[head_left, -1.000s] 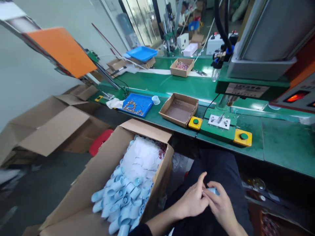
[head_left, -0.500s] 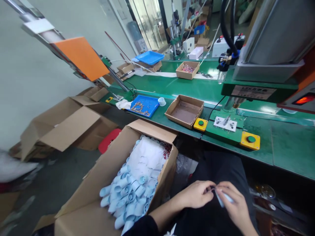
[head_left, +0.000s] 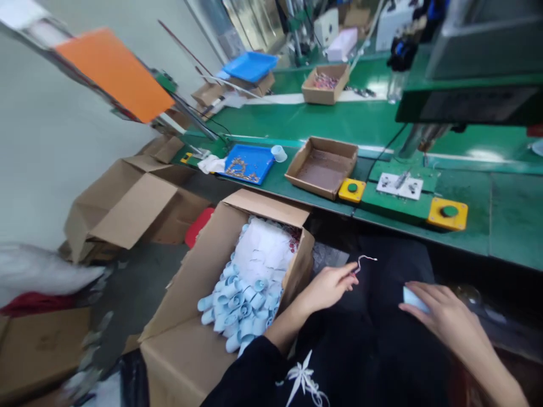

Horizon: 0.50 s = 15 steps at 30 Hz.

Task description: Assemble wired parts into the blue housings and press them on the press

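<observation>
Between the fingers of my left hand (head_left: 331, 287) is a short thin wire (head_left: 365, 258), pale and reddish, its free end sticking out to the right. My right hand (head_left: 443, 308) is closed around a light blue plastic cup (head_left: 414, 299), partly covered by the fingers. Both hands are above my dark-clothed lap, apart from each other. On my left stands an open cardboard box (head_left: 169, 305) with many similar light blue cups (head_left: 237, 308) inside. A white sheet (head_left: 263, 246) lies among them, and small dark red pieces (head_left: 294, 237) show in the box's far corner.
Along the green workbench (head_left: 517, 209) are a press fixture (head_left: 399, 185), yellow button boxes (head_left: 447, 213), a shallow cardboard tray (head_left: 324, 169) and a blue tray (head_left: 265, 167) of small brass-coloured parts. A single pale cup (head_left: 279, 153) stands beside the blue tray. The press head (head_left: 470, 102) overhangs at right.
My hands have moved apart: the left with the wire slightly up and left, the right with the cup to the right. The camera view has shifted too.
</observation>
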Each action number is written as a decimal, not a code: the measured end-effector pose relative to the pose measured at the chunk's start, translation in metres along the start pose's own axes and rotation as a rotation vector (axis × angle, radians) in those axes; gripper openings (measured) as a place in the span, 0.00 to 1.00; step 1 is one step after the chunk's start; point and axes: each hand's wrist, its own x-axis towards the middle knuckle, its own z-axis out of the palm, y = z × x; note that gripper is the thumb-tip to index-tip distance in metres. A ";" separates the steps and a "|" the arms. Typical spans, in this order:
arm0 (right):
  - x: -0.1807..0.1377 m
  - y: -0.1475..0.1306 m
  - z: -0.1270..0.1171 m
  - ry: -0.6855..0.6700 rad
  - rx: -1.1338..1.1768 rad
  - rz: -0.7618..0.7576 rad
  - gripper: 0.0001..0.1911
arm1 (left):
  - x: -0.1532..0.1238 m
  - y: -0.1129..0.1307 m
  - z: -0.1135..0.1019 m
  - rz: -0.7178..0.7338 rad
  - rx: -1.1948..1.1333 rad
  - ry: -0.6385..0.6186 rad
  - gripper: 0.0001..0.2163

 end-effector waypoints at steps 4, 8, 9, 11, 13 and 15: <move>-0.003 -0.010 -0.033 -0.277 -0.003 0.060 0.26 | -0.010 0.008 -0.003 0.105 -0.034 0.119 0.13; 0.023 -0.030 -0.046 -0.188 0.268 0.110 0.25 | -0.010 0.016 0.003 0.381 -0.068 0.111 0.11; 0.029 -0.036 -0.045 -0.108 0.352 0.125 0.26 | -0.010 0.019 0.006 0.449 -0.077 0.102 0.11; 0.037 -0.048 -0.041 0.039 0.479 0.141 0.28 | -0.011 0.024 0.012 0.558 -0.065 0.094 0.13; 0.039 -0.058 -0.036 0.140 0.536 0.142 0.29 | -0.011 0.028 0.017 0.621 -0.001 0.110 0.14; 0.038 -0.064 -0.032 0.201 0.544 0.163 0.29 | -0.010 0.030 0.022 0.645 0.088 0.139 0.14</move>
